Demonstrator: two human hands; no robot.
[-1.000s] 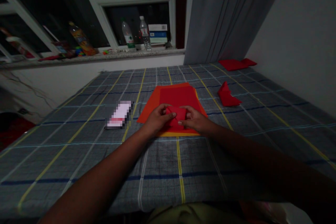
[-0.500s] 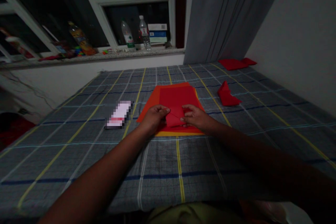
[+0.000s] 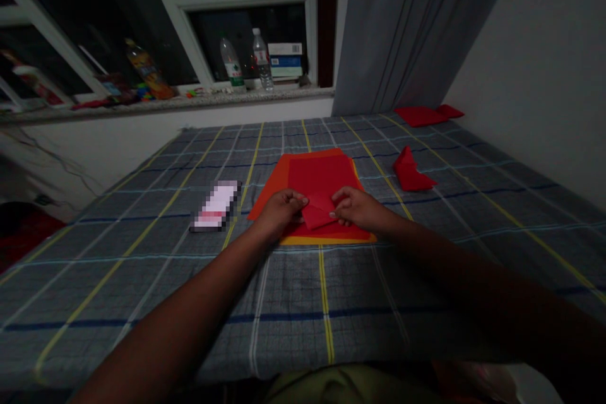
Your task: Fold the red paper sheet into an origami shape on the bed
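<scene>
Small folded red paper (image 3: 318,211) pinched between fingers of my left hand (image 3: 279,211) and right hand (image 3: 355,208), above stacked red and orange sheets (image 3: 322,170) on the checked bed (image 3: 189,278).

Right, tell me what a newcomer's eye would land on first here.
The small folded red paper, pinched between the left hand and right hand, sits over a stack of red and orange sheets mid-bed. Farther right on the plaid bedsheet lies a folded red shape, with two clear bottles on the windowsill behind.
</scene>
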